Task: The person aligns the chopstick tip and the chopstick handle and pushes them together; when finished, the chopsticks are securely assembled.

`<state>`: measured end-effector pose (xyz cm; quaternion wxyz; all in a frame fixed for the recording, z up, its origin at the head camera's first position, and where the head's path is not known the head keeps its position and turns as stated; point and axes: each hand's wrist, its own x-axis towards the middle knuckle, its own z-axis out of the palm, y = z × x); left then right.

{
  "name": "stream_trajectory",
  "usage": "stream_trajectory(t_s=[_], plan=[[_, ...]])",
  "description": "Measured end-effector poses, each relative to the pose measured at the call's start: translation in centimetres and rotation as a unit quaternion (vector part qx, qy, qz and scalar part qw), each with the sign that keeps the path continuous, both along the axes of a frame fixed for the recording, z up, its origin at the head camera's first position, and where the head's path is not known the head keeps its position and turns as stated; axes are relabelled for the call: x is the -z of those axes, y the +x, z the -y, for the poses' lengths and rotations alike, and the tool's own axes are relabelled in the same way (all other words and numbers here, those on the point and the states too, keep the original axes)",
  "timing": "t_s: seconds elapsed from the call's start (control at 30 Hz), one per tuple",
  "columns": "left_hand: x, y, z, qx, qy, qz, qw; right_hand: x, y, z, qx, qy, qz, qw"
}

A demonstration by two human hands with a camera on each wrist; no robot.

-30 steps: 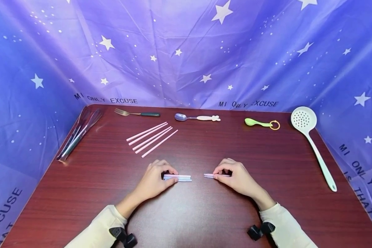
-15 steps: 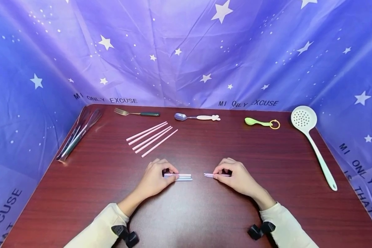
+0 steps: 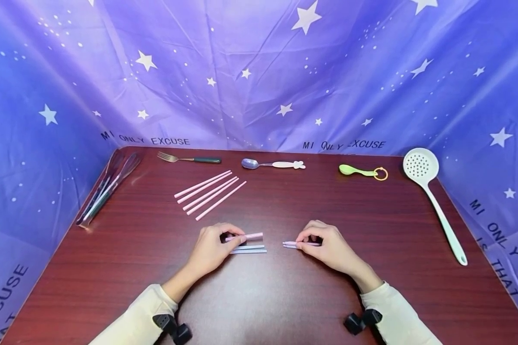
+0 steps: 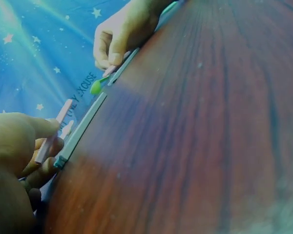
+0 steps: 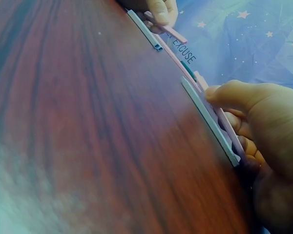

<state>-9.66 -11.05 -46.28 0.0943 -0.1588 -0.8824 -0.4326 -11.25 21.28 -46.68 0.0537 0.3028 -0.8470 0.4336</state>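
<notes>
Plainly, left hand with fingers round a pink stick, right hand likewise round second stick.

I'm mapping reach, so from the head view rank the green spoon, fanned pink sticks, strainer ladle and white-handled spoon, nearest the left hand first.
1. Fanned pink sticks: just beyond the left hand.
2. White-handled spoon: farther back, to the right.
3. Green spoon: back, well to the right.
4. Strainer ladle: far right.

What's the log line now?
left hand: pinches raised pink stick | right hand: pinches another pink stick | blue-grey sticks: on table | loose pink sticks: farther out
</notes>
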Motion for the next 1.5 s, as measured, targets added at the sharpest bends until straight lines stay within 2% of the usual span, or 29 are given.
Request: stream_trajectory(t_s=[0.13,0.23,0.43,0.6,0.97,1.33,1.5], plan=[[-0.1,0.1,-0.1,0.007,0.019,-0.022,0.9995,-0.2,0.1,-0.1,0.002,-0.002,0.024,0.9997],[-0.3,0.1,-0.4,0.026,0.031,-0.041,0.9983,-0.6,0.2,-0.1,0.009,-0.004,0.037,0.9992],[-0.8,0.2,-1.1,0.060,0.043,-0.066,0.9950,-1.8,0.6,0.5,0.004,-0.026,0.031,0.9992],[-1.0,0.5,-1.5,0.072,0.046,-0.061,0.9944,-2.4,1.0,1.1,-0.012,-0.047,0.019,0.9987],[-1.1,0.8,-1.7,0.079,0.055,-0.057,0.9937,-2.8,1.6,2.2,-0.016,-0.077,0.002,0.9969],[-1.5,1.1,-1.8,0.078,0.048,-0.034,0.9952,-2.8,1.7,2.3,-0.017,-0.079,0.003,0.9968],[-1.4,1.1,-1.8,0.081,0.056,-0.038,0.9944,-2.9,1.6,2.2,-0.019,-0.076,0.006,0.9969]])
